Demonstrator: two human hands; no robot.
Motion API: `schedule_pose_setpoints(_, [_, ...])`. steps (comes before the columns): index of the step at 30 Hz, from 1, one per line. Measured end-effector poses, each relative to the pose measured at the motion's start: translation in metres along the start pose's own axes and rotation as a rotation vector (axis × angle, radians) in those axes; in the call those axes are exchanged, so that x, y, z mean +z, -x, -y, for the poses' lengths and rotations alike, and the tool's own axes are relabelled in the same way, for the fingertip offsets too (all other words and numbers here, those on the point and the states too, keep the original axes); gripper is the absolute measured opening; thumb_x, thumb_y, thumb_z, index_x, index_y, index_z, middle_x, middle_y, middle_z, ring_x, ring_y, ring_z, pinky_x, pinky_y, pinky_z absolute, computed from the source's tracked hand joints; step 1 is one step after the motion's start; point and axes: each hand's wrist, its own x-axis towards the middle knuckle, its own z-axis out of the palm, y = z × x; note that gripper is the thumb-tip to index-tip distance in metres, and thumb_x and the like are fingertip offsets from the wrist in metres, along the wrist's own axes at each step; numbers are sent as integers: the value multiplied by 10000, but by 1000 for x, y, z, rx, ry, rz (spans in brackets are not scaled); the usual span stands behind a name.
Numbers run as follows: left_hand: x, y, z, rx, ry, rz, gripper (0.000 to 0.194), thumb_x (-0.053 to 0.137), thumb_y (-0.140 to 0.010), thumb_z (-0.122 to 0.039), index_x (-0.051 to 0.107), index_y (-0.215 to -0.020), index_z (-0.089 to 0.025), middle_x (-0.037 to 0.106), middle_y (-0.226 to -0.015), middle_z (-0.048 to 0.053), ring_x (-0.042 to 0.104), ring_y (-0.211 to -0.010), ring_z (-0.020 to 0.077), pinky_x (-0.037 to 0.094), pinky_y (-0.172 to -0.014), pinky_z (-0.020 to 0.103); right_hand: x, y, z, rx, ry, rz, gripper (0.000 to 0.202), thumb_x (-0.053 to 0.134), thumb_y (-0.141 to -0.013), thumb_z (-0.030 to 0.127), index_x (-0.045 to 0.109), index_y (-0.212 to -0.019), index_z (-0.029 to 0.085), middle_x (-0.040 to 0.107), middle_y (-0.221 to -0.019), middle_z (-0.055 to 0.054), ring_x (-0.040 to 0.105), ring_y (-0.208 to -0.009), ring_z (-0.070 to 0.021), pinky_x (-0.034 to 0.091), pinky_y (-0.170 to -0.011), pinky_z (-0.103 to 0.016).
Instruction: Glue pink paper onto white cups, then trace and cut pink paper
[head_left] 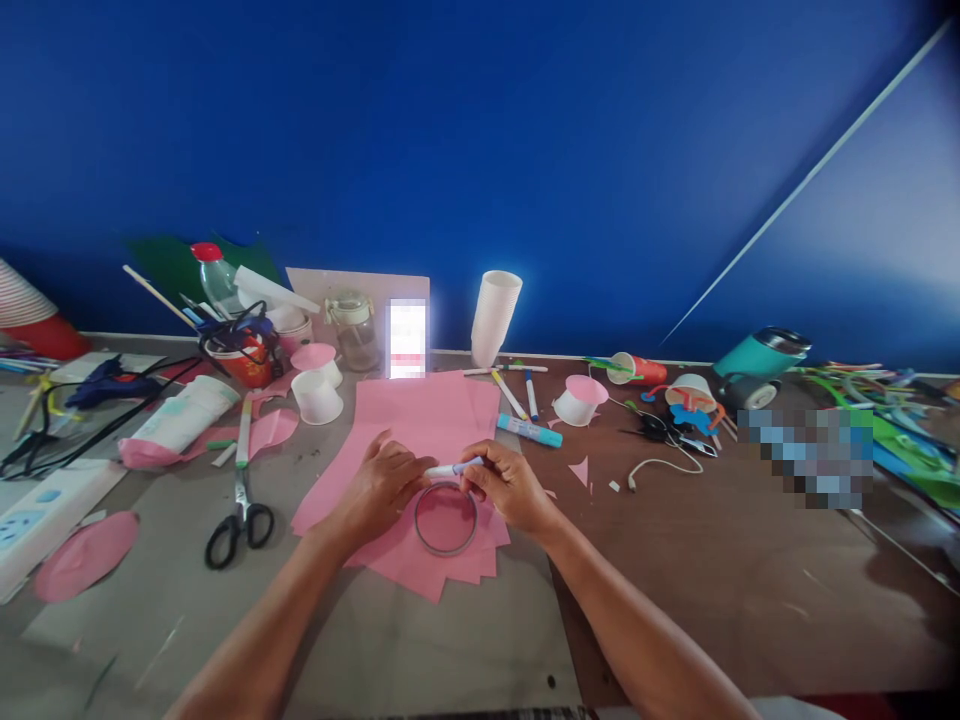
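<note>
Over the pink paper sheets (420, 420), my left hand (386, 488) and my right hand (516, 488) meet at a white marker pen (444, 470) with a bluish end. The left fingers close on its white barrel, and those of the right pinch near the bluish end. Just below the pen, a round ring (445, 551) with a thin grey rim lies on the paper, and pink shows through its middle. A blue and turquoise glue stick (529, 431) rests right of the sheets.
Scissors (241, 515) lie on the left near white paper cups (316, 398) and a power strip (45, 520). A lit phone (407, 338) and stacked cups (495, 318) stand behind. To the right are a pink-topped cup (579, 402), cables and a teal bottle (761, 358).
</note>
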Motion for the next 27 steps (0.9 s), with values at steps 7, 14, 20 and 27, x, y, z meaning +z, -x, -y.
schedule_pose_setpoints(7, [-1,-1,-3,9,5,-13,244,462,-968,-266,679,-1067,-217,669,-781,22,578,-785,173,307,-1084,495,-1,1,-4,-85,196,-17,115,558,-893,304,597,-926,201,636,-663,12,499,-537,-106,412,-526,-233])
schedule_pose_setpoints(14, [-1,-4,-12,19,4,-26,232,450,-982,-281,667,-1026,-213,653,-743,7,588,-803,174,295,-1102,501,13,-1,-8,20,-2,-18,219,650,-834,397,594,-922,205,609,-609,29,492,-502,-108,401,-490,-236])
schedule_pose_setpoints(20, [-3,-7,-17,-6,80,-50,281,452,-978,-405,651,-1025,-212,678,-827,27,611,-895,196,280,-1126,513,22,-4,1,58,-156,24,348,754,-739,477,646,-890,183,562,-583,34,488,-524,-112,377,-505,-250])
schedule_pose_setpoints(27, [-22,-5,-9,-142,178,-292,274,525,-940,-388,559,-1121,-185,635,-1058,111,567,-1028,238,475,-908,396,-9,-14,4,-68,-462,-415,258,775,-716,380,588,-799,223,574,-585,55,490,-538,-106,428,-547,-241])
